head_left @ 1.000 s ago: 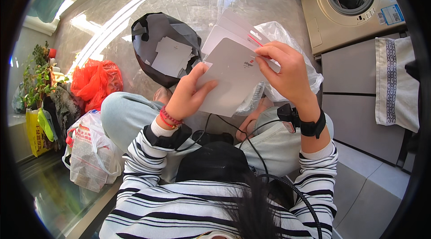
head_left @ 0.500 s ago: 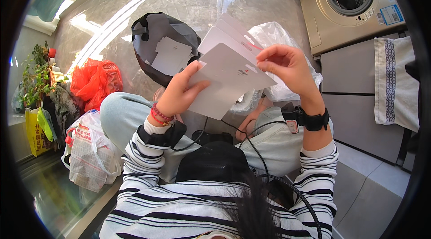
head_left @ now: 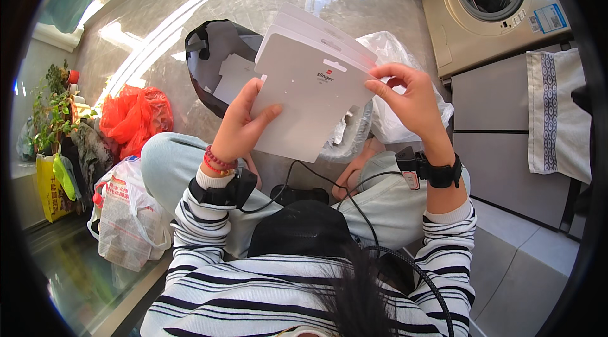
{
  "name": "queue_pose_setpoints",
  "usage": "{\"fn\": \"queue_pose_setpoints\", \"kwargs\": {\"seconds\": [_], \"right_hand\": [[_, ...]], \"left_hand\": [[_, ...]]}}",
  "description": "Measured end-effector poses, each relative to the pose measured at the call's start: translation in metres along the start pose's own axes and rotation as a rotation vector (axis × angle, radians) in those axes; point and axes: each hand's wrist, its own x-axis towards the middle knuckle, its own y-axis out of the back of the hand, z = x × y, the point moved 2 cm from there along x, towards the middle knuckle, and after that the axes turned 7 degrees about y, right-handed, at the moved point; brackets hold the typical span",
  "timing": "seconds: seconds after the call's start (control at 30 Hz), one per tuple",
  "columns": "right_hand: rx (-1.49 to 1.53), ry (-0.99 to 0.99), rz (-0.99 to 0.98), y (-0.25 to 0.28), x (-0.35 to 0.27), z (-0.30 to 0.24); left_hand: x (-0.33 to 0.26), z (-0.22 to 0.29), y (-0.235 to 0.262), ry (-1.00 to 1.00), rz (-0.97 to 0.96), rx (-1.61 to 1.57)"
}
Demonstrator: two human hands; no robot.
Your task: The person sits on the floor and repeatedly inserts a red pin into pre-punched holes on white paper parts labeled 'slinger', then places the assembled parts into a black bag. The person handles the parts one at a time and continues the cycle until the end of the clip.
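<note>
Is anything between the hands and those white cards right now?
No. The left hand and the right hand both grip the white cards directly, one at each side edge, with nothing visible between them.

left hand | right hand | both holding white cards

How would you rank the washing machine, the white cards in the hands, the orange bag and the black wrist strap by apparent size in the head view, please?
1. washing machine and white cards: too alike, cards nearer
2. orange bag
3. black wrist strap
</note>
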Motion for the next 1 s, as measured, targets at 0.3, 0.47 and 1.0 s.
{"fn": "queue_pose_setpoints", "kwargs": {"seconds": [0.3, 0.47, 1.0], "right_hand": [[0.212, 0.013, 1.09, 0.071, 0.004, 0.033], [0.089, -0.009, 0.732, 0.068, 0.001, 0.035], [0.495, -0.011, -0.033, 0.024, 0.003, 0.007]], "left_hand": [[-0.001, 0.007, 0.002, -0.037, -0.006, -0.069], [-0.003, 0.019, -0.011, -0.14, -0.032, -0.245], [0.004, -0.007, 0.007, 0.065, 0.058, 0.169]]}}
